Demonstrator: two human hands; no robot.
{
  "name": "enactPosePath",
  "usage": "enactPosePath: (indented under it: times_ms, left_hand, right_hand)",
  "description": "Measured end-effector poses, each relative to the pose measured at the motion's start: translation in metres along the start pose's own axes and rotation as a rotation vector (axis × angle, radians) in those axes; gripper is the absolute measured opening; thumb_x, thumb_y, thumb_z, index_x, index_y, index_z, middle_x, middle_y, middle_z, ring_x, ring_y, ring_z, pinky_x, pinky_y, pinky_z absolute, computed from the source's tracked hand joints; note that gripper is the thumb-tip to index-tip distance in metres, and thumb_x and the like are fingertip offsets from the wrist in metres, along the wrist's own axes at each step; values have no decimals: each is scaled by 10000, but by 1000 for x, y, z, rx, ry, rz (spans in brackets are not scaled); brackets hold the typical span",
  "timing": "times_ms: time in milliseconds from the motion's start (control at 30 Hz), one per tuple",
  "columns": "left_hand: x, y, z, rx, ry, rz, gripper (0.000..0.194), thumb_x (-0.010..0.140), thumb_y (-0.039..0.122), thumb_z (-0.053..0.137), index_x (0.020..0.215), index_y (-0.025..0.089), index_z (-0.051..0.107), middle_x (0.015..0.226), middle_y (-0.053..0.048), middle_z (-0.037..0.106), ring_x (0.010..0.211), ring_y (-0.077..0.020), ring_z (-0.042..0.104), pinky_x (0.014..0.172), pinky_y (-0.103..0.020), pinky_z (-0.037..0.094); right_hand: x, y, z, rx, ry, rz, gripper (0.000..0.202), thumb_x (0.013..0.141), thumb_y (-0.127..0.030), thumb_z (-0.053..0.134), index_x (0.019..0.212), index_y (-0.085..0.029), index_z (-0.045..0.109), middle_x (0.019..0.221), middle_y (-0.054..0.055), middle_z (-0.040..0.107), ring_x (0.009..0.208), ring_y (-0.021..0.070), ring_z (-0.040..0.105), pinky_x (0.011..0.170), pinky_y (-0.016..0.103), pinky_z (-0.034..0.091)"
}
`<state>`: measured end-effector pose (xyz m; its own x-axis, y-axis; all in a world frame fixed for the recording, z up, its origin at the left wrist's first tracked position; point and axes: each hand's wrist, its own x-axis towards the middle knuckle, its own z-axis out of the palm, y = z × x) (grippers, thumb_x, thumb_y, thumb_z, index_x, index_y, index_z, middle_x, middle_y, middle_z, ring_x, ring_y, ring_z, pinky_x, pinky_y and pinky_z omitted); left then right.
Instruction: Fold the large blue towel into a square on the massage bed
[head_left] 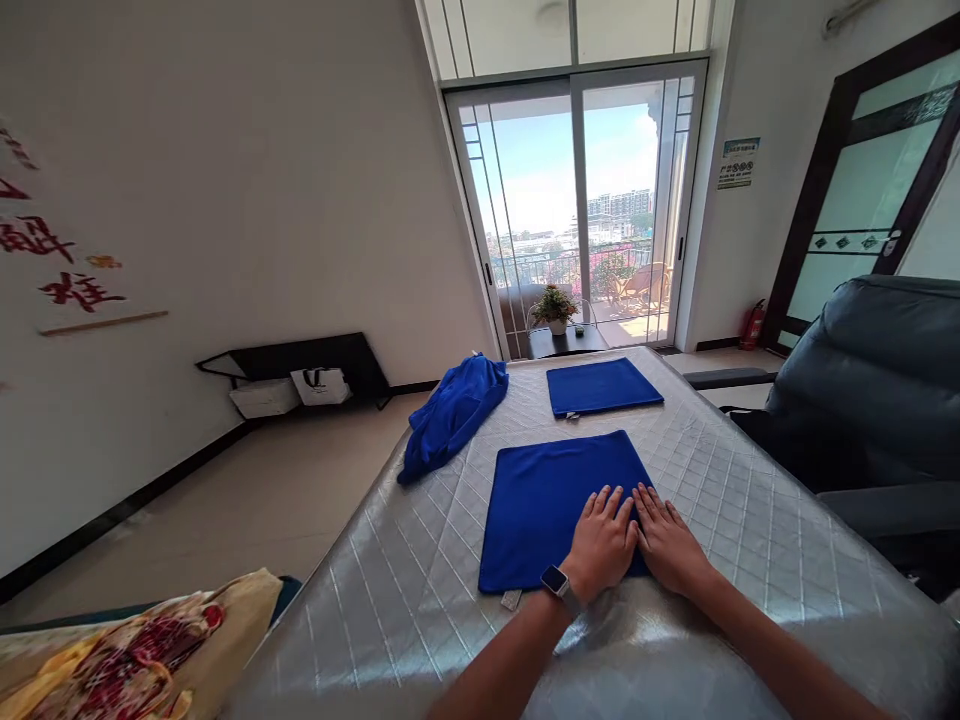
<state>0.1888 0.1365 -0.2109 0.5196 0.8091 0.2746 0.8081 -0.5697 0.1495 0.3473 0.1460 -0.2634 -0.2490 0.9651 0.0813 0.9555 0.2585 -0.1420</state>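
Observation:
A blue cloth piece [547, 500] lies flat on the quilted silver mattress [390, 560], with a small white tag at its near edge. My left hand [602, 540], a watch on its wrist, rests palm down with fingers outstretched on the right part of this cloth. Beside it, my right hand [667, 535] lies flat, fingers stretched, at the cloth's right edge. Farther back, a second flat blue piece [604, 386] has a tag at its near edge. A crumpled blue cloth [455, 412] sits near the mattress's left edge.
A dark padded chair [874, 370] stands on the right. Patterned fabric [142, 650] lies at the lower left. Beyond the mattress, a small table [564, 341] holds a potted plant [555, 308] before sliding glass doors. White bags [321, 385] stand by the left wall.

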Motion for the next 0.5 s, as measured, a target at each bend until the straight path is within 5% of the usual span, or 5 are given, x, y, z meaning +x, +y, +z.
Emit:
enactPosePath:
  times_ms: [167, 500]
  left_hand:
    - [-14, -29, 11, 23, -75, -90, 639, 1056, 571, 221, 1584, 237, 355, 1662, -63, 326, 1555, -253, 233, 1261, -501, 246]
    - [-144, -128, -27, 171, -168, -563, 840, 996, 707, 196, 1625, 151, 175, 1698, -127, 88, 1568, -313, 102, 1258, -521, 215]
  right_hand:
    - [-1, 3, 1, 27, -6, 32, 687, 1034, -432, 186, 1606, -60, 266, 1681, 120, 182, 1564, 233, 131, 1267, 455, 158]
    - [1, -2, -4, 78, -51, 77, 738, 1029, -511, 181, 1623, -72, 201, 1695, 96, 139, 1570, 213, 90, 1276, 431, 100]
